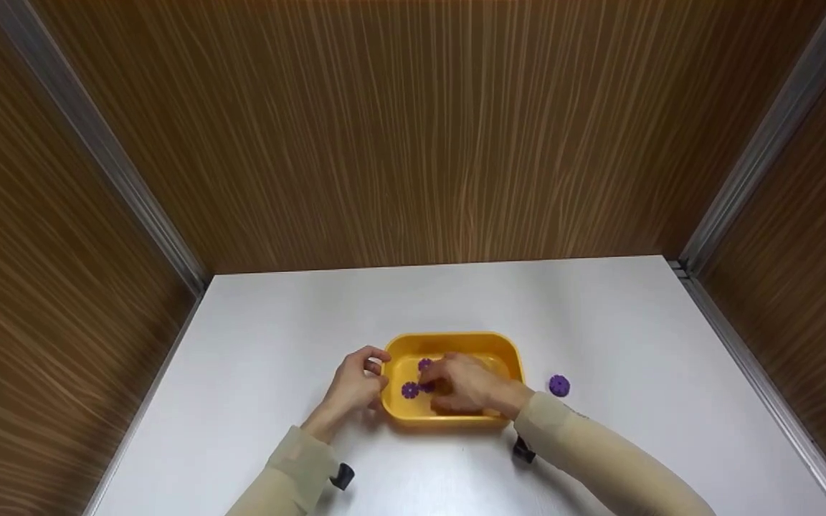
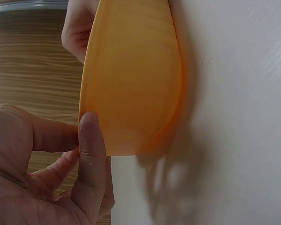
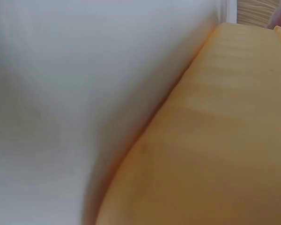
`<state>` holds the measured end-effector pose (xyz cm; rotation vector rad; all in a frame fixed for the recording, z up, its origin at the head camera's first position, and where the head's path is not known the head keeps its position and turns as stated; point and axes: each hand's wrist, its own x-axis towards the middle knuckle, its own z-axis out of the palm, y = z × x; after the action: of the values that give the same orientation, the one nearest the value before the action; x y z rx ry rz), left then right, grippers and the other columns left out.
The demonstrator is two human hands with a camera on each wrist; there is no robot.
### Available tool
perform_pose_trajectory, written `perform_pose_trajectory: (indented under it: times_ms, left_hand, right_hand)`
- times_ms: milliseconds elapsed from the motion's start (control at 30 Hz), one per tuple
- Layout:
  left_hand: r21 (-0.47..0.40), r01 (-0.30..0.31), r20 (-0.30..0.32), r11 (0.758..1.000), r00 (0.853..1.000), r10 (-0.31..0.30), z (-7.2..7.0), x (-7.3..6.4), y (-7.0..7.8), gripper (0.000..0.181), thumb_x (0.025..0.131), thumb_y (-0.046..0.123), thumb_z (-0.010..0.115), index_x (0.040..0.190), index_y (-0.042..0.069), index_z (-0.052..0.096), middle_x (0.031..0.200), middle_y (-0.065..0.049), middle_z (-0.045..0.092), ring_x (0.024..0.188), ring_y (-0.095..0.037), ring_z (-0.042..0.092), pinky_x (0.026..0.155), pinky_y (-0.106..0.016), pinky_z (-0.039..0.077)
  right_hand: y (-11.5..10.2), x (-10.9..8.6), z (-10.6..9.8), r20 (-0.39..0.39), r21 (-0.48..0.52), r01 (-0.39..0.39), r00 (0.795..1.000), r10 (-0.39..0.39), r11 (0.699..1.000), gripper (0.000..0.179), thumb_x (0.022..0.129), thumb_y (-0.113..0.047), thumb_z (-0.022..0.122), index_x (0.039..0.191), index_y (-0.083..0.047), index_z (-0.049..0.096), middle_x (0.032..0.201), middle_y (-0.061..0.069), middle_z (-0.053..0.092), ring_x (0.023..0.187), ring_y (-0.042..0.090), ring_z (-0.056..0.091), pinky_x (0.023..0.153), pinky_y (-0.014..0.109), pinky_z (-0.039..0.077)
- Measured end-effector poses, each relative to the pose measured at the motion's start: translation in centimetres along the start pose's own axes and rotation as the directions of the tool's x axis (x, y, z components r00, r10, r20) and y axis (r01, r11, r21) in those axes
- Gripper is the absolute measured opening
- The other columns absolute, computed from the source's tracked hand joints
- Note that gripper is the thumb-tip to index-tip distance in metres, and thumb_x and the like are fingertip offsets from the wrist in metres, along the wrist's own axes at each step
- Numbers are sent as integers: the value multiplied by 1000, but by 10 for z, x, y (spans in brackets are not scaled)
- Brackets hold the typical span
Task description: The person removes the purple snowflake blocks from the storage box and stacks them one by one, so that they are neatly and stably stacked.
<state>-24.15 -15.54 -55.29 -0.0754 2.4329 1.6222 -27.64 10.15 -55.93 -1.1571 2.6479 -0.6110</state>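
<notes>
A yellow plastic tray [image 1: 456,418] stands on the white table. Inside it, toward the left, lie small purple notched discs [image 1: 409,390], flower-like in outline. My left hand [image 1: 355,380] is at the tray's left end; in the left wrist view its thumb and a finger [image 2: 91,140] pinch the rim. Reaching over the near right side, my right hand [image 1: 467,383] is inside the tray with bent fingers pointing down at the discs. One purple disc shows right at its fingertips, and I cannot tell whether they grip it. The right wrist view shows only the tray's outer wall [image 3: 215,140].
Right of the tray, a thicker purple notched piece [image 1: 559,385] lies on the white table [image 1: 277,322]. Wood-patterned panels [image 1: 442,143] with metal corner rails [image 1: 97,136] enclose the back and both sides.
</notes>
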Motion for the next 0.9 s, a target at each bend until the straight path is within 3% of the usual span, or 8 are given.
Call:
perform_pose_trajectory:
  times_ms: [367,600,900]
  left_hand:
    - [6,27,-9,1000,1000,-27,1,-1,3,40,94,-3,70,133,6,69,110,-8,58,72,-15,60,58,-29,65]
    - [8,-23,4,1000,1000,23,0,0,1,40,95,-4,70,134,4,69,108,-8,57,69,-14,58,55,-25,63]
    - [-4,-4,-3,1000,1000,4,1,0,0,40,95,-5,69,134,5,69,108,-9,58,70,-15,60,56,-25,63]
  right_hand:
    - [1,2,1,-20,54,-36,999,37,998,29,92,-10,89,121,-11,86,117,7,85,106,22,78,100,40,68]
    - [6,3,0,11,67,-19,1000,18,998,26,93,-14,90,118,-9,88,107,6,82,92,12,72,86,24,65]
    - [3,3,2,33,104,-136,990,134,985,28,91,-21,93,117,-11,89,107,2,84,90,7,71,87,26,68]
